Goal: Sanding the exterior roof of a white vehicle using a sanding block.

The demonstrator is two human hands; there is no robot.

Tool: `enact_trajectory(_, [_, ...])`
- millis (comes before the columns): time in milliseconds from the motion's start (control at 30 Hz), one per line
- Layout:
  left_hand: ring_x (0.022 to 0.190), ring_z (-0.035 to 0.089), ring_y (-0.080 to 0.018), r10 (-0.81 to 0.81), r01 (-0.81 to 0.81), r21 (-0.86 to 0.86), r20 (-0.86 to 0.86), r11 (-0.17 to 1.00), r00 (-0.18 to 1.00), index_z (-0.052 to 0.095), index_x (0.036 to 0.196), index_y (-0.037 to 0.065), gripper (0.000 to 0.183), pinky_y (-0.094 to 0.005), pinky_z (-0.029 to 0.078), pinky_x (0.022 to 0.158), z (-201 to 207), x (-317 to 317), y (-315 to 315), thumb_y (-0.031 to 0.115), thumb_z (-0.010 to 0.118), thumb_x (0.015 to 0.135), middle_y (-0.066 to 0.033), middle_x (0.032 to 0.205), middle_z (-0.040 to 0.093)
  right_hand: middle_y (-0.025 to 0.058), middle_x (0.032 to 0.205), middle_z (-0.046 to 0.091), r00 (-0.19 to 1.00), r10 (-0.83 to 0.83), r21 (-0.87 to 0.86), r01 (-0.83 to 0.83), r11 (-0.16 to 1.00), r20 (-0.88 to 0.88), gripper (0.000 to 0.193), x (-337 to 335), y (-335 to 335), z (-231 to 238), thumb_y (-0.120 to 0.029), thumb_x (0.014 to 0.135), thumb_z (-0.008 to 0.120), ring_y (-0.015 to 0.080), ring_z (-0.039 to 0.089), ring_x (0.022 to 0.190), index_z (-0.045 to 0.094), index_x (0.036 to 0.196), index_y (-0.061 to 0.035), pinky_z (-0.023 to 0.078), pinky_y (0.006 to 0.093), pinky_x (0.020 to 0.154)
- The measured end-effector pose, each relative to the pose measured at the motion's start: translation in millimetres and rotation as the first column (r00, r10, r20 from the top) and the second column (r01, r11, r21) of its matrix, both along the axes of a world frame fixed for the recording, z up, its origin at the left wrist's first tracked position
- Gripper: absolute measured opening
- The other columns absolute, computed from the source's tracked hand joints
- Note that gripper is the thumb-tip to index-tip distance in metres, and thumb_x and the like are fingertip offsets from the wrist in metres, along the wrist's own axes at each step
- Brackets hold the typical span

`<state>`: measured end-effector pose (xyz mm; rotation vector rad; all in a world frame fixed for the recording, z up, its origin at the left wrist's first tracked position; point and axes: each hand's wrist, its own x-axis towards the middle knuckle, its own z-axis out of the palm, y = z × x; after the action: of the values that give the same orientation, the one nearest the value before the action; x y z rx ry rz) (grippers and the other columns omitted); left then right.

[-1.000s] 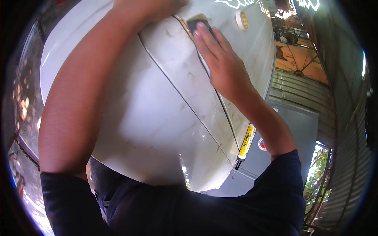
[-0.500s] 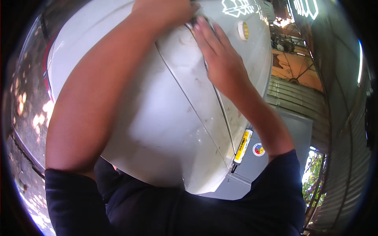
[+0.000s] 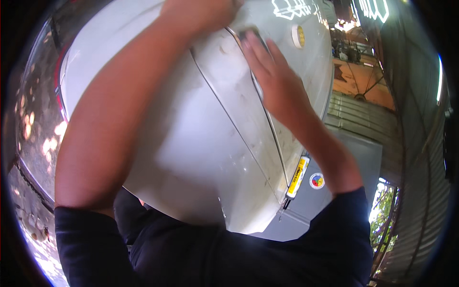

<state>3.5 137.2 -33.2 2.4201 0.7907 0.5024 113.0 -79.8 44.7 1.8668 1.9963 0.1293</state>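
Observation:
A large white curved panel [image 3: 191, 138], apparently a vehicle's bodywork, fills the middle. Two long dark seams run across it, and small brown smudges mark its surface. My right hand [image 3: 275, 79] lies over the right seam with fingers stretched forward, pressing a small dark pad [image 3: 252, 34] onto the panel. The pad is mostly hidden under the fingertips. At the upper edge, my left hand [image 3: 201, 16] reaches over the panel beyond the left seam. Its fingers are cut off by the frame, so what they do is hidden.
A roll of yellowish tape [image 3: 298, 37] sits on the panel right of my right hand. A white tube with a yellow label [image 3: 298, 177] lies at the panel's near right edge, beside a grey surface [image 3: 356, 158] with a round sticker. Corrugated metal [image 3: 358, 112] stands further right.
My right hand has moved slightly right and nearer, and the dark pad has moved with it. The left hand stays near the upper edge. The view has shifted a little.

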Motion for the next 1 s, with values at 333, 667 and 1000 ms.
enact_trajectory(333, [0.161,0.046,-0.039,-0.013,0.014,-0.066,0.013,0.998,1.0,0.064,0.148,-0.008,0.062,-0.0542,0.029,0.136,1.8,2.5,-2.6,0.043,0.051,0.115,-0.028,0.161,0.059,0.0099,0.177,0.045,0.997,-0.075,0.033,0.075,0.997,0.001,0.076,-8.0,17.3,-4.2,0.014,0.093,0.055,0.0446,0.047,0.158,0.051,0.166,-0.0055,0.057,0.048,0.118])
enact_trajectory(667, [0.158,0.049,-0.0392,-0.003,0.004,-0.07,0.006,0.998,1.0,0.064,0.147,-0.008,0.063,-0.0543,0.03,0.135,7.4,-3.9,0.0,0.044,0.052,0.115,-0.028,0.159,0.061,0.0096,0.176,0.046,0.997,-0.077,0.044,0.075,0.996,0.027,0.069,-0.4,-2.0,-2.2,0.003,0.096,0.061,0.0436,0.052,0.153,0.054,0.164,-0.0045,0.059,0.0463,0.113])
enact_trajectory(1000, [0.156,0.051,-0.0393,0.0,-0.001,-0.056,-0.019,0.998,1.0,0.066,0.145,-0.007,0.06,-0.0537,0.032,0.134,11.1,3.4,0.0,0.043,0.052,0.115,-0.0284,0.157,0.062,0.0094,0.176,0.046,0.996,-0.049,0.064,0.044,0.997,0.08,0.067,1.9,8.8,-6.2,0.003,0.097,0.059,0.0433,0.052,0.153,0.054,0.164,-0.0049,0.058,0.0474,0.107])
